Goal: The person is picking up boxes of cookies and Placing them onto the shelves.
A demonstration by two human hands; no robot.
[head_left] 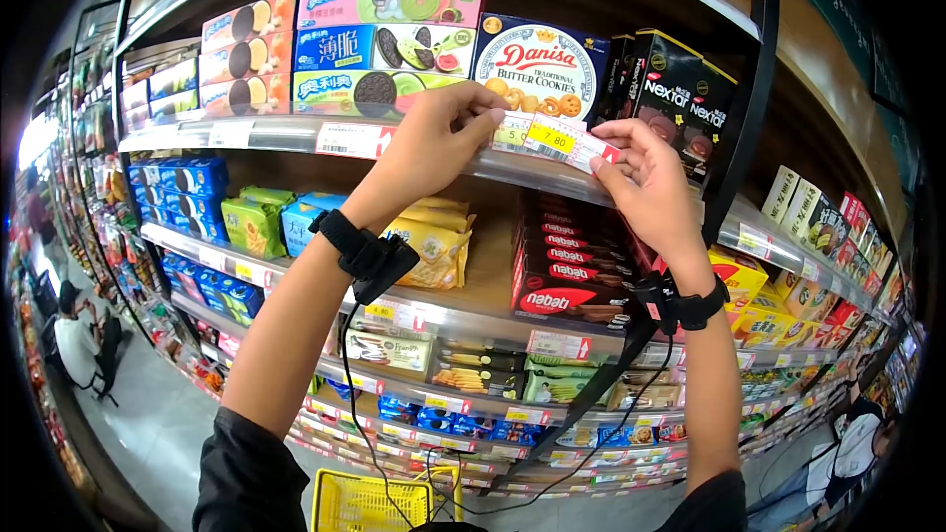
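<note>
At the upper shelf edge, both my hands are on paper price tags. My left hand (443, 133) pinches their left end between thumb and fingers. My right hand (645, 172) has thumb and index finger closed on the right end of the price tag (554, 139) marked 7.80. Partly under that tag lies a second price tag (511, 132), its number partly covered. Just behind the tags stands a blue and white Danisa butter cookies box (540, 64). Black Nextar boxes (675, 89) stand behind my right hand, and Oreo boxes (384, 47) are stacked to the left.
Below are red-brown Nabati boxes (567, 271) and yellow snack packs (439, 246). A yellow basket (370, 500) stands on the floor in front of me. Dark cables (345, 374) hang from my wrist straps. People are at the lower left (79, 340) and lower right (847, 458).
</note>
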